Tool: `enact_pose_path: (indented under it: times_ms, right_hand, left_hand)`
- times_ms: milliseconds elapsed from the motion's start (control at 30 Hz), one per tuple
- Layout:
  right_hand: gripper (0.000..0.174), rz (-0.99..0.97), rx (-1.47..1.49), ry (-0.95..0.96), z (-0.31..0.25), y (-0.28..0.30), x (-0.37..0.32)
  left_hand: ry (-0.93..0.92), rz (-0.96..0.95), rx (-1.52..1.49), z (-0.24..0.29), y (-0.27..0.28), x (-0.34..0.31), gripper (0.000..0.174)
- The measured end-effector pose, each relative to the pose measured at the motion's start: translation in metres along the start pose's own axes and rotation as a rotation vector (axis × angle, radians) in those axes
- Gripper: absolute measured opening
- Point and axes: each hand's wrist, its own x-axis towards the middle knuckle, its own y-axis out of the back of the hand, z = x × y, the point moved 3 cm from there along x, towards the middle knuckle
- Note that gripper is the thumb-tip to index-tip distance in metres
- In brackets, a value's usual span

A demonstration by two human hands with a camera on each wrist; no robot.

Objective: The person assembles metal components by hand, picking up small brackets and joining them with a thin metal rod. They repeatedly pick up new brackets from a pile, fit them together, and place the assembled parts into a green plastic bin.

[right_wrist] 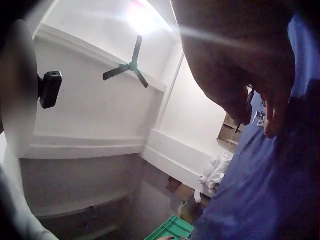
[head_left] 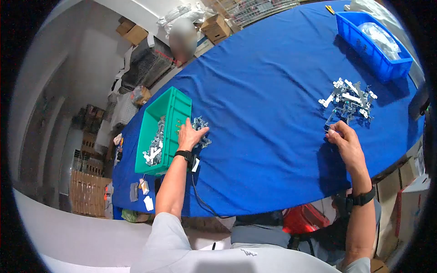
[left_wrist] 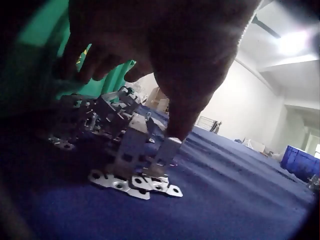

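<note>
My left hand (head_left: 192,133) lies on a small heap of metal brackets (head_left: 203,123) beside the green bin (head_left: 175,119). In the left wrist view the thumb (left_wrist: 177,125) presses down on a bracket of that heap (left_wrist: 131,150), with the other fingers spread over it. My right hand (head_left: 337,134) is at the near edge of a bigger pile of metal brackets (head_left: 351,101). Its fingers are curled and pinch a bracket (head_left: 329,126) there. In the right wrist view, that hand (right_wrist: 250,75) hangs over the blue cloth (right_wrist: 260,200).
A blue cloth covers the table (head_left: 273,113). The green bin holds more metal parts (head_left: 154,148). A blue bin (head_left: 360,48) with a plastic bag stands at the far right. Cardboard boxes (head_left: 217,27) and wire racks crowd the room behind.
</note>
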Motion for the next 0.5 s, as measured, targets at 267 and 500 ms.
enact_pose_path:
  times_ms: [267,500]
  right_hand:
    - [0.016,-0.021,-0.010,-0.033,-0.001,-0.001,0.000]
    - [0.015,-0.013,0.008,-0.062,0.002,-0.001,0.000]
  left_hand:
    - [0.097,-0.078,-0.130,0.002,-0.031,0.013,0.074]
    - [-0.031,-0.011,-0.216,-0.003,-0.033,0.012,0.061]
